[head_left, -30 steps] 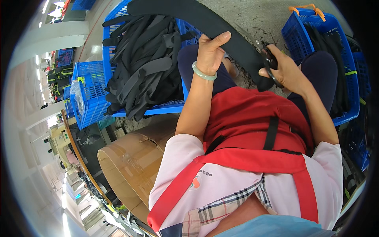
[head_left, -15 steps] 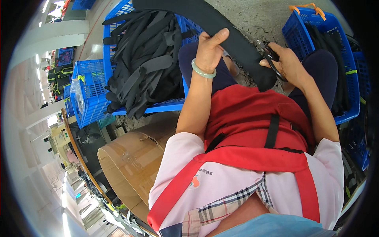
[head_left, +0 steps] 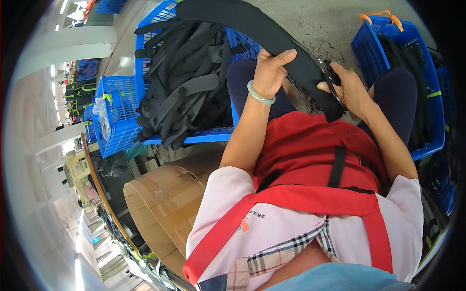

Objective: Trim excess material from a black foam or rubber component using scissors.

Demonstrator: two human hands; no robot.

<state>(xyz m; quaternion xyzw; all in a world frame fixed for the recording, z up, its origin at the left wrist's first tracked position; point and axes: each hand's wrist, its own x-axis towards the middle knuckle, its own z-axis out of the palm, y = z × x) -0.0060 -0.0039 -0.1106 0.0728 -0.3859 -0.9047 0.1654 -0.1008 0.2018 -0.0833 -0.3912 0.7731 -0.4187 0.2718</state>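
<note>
A long, curved black padded fabric strip runs from the top of the view down towards my lap. My left hand, with a pale green bangle at its wrist, is closed on the strip's near edge, thumb on top. Black-handled scissors are in the closed fingers of my right hand. Their metal blades lie along the strip's right edge, close to its rounded lower end. Whether the blades are apart cannot be made out.
A blue crate heaped with black strips stands at my left, a smaller blue crate beyond it. Another blue crate holding black pieces is on the right. Near my left elbow is a cardboard box. Dark scraps litter the floor.
The whole view has shifted, so most things appear slightly farther right and lower. The scissors have turned a little against the strip's edge. Both hands keep their hold.
</note>
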